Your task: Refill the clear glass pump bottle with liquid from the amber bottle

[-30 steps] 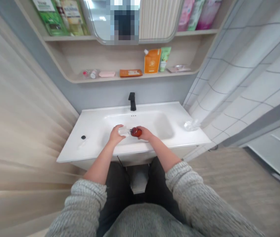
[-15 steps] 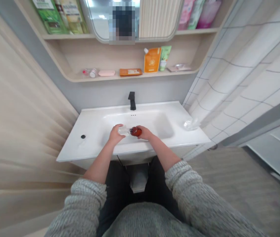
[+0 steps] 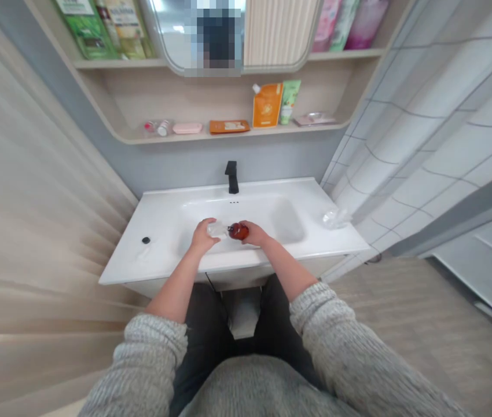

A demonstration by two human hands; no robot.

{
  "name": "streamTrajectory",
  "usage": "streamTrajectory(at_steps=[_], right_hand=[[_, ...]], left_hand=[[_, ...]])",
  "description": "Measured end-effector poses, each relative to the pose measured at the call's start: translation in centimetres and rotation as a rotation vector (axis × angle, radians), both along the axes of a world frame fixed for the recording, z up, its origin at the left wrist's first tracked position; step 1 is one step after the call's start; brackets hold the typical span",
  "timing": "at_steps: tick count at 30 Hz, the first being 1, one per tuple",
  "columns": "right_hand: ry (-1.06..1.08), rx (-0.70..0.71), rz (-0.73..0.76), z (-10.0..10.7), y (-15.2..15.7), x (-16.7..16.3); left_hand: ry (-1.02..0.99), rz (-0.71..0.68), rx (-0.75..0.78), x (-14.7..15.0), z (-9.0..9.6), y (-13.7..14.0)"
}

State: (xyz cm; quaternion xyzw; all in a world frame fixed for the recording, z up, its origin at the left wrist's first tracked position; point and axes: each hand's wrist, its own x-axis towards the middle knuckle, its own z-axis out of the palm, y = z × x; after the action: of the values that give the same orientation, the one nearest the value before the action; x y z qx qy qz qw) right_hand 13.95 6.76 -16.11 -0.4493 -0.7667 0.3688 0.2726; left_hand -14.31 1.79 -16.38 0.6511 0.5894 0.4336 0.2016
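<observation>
Hands: left hand (image 3: 202, 237) closed around a clear bottle (image 3: 216, 230); right hand (image 3: 255, 234) closed around a brown bottle (image 3: 239, 231). Both bottles lie sideways, necks meeting, above the basin of the white sink (image 3: 163, 223). Black tap (image 3: 231, 176) behind; small black cap (image 3: 146, 240) on the bench, left.

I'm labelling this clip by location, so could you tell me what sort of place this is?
A bathroom, most likely: a white sink with a black tap, a mirror above, and toiletries on the shelf.
</observation>
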Motion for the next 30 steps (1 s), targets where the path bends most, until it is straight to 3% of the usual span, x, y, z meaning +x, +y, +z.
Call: streamTrajectory(at_steps=[30], right_hand=[[-0.021, 0.004, -0.016, 0.0, 0.1, 0.0]], left_hand=[[0.021, 0.008, -0.009, 0.4, 1.3, -0.7]])
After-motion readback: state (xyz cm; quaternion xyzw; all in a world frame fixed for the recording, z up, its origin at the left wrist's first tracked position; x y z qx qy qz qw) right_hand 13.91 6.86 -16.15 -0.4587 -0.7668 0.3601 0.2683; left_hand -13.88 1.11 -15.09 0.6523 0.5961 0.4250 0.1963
